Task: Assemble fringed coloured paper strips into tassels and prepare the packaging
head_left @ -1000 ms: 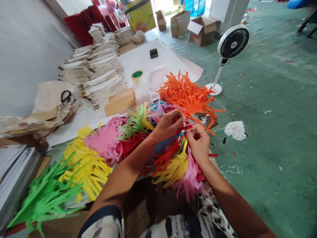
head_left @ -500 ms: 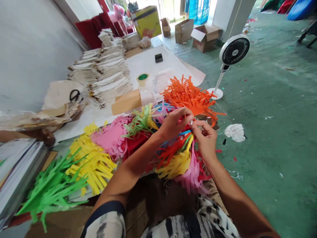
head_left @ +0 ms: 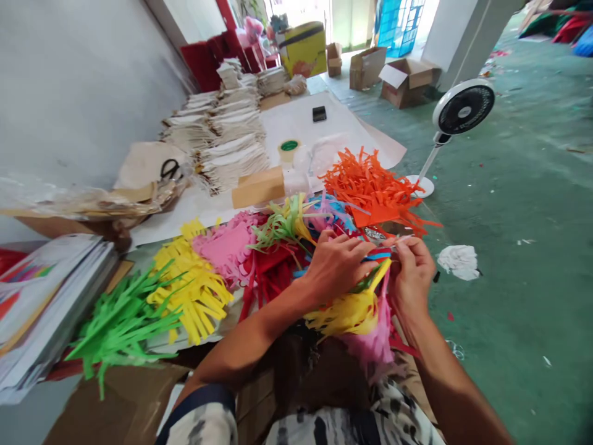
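The right hand's fingers (head_left: 408, 248) pinch closed on a thin pale paper strip (head_left: 397, 241), whose long axis runs sideways toward the left hand's fingers (head_left: 359, 250), curled shut over a bunch of blue and red paper strips (head_left: 377, 254). The right hand (head_left: 410, 275) is nearer the pale strip's end, the left hand (head_left: 336, 266) farther along it. Below the bunch hang yellow and pink paper fringes (head_left: 345, 315); beyond it lies an orange paper fringe (head_left: 370, 188). Left of the bunch, pink, yellow and green fringes (head_left: 189, 290) spread over the paper-covered counter (head_left: 185, 225); right of it, a white fan (head_left: 463, 106) stands on the green floor (head_left: 523, 247)
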`<state>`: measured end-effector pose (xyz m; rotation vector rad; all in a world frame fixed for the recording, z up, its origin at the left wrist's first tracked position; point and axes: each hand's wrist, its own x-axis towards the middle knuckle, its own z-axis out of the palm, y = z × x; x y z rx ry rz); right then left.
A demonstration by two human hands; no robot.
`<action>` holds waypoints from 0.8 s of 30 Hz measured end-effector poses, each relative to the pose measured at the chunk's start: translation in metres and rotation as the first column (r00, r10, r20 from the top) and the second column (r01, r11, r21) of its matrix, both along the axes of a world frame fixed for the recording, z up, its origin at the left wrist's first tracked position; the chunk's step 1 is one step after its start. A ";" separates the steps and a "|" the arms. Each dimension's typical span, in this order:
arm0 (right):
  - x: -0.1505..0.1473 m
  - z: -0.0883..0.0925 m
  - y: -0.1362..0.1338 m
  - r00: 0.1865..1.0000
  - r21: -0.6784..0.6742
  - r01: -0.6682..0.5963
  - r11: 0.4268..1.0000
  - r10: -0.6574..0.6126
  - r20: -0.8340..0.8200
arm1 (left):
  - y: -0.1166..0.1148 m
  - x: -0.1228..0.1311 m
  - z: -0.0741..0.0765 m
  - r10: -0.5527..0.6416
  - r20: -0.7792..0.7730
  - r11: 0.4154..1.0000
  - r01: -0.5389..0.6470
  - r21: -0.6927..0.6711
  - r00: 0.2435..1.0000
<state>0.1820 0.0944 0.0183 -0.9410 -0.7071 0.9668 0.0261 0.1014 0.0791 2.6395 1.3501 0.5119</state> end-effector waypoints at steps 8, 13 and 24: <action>0.007 -0.001 -0.006 0.930 0.114 0.225 0.968 -0.248 0.271 | -0.015 0.015 -0.041 -0.060 0.091 0.996 0.066 -0.067 0.994; 0.005 -0.008 -0.004 0.907 0.102 0.232 0.967 -0.253 0.336 | 0.011 -0.022 -0.024 0.070 0.280 0.998 -0.066 -0.022 0.957; -0.001 -0.019 0.003 0.963 0.042 0.132 0.990 -0.138 0.233 | 0.070 -0.067 -0.019 -0.097 -0.355 0.961 0.180 0.210 0.930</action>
